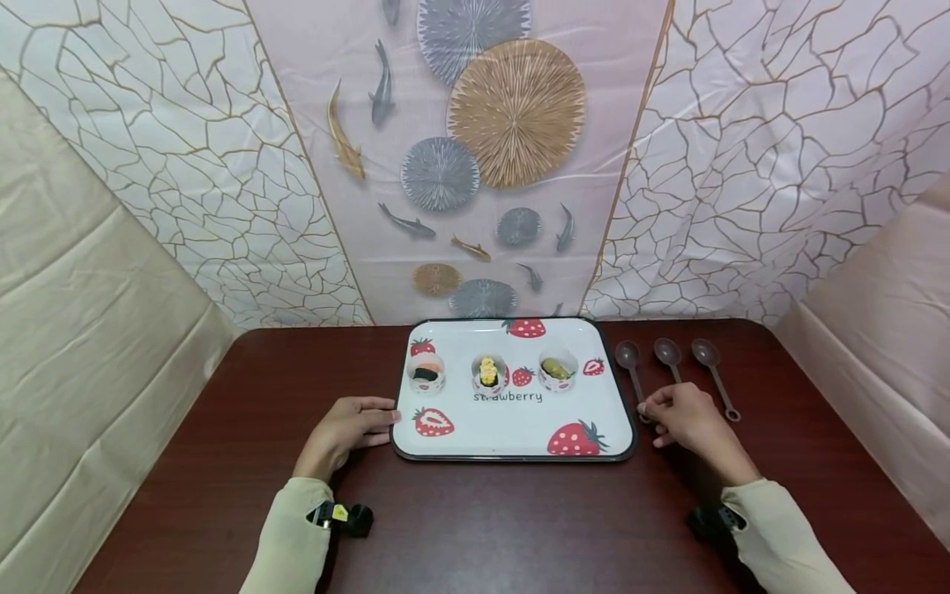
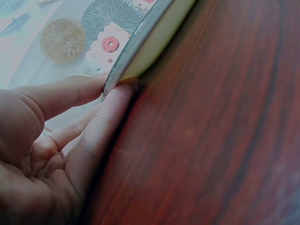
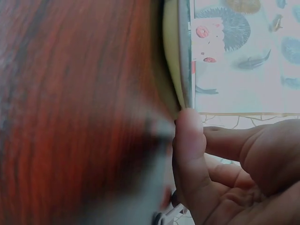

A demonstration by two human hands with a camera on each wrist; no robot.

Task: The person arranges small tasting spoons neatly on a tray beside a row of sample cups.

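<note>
A white strawberry-print tray (image 1: 505,433) with a dark rim lies on the table. My left hand (image 1: 352,433) pinches its left rim, thumb and finger (image 2: 124,101) meeting at the edge in the left wrist view. Three small cups stand in a row on the tray: one with an orange-and-black sushi-like piece (image 1: 426,371), one with a yellow-topped piece (image 1: 488,371), one with a green piece (image 1: 557,369). My right hand (image 1: 686,421) is beside the right rim, bent fingertips overlapping the handle end of the nearest brown spoon (image 1: 627,356); I cannot tell whether they grip anything.
Two more brown spoons, a middle one (image 1: 668,352) and an outer one (image 1: 707,353), lie right of the tray on the dark red wooden table (image 1: 505,528). A patterned cloth wall (image 1: 475,239) rises directly behind the tray. Beige cloth panels (image 1: 82,330) stand at both sides.
</note>
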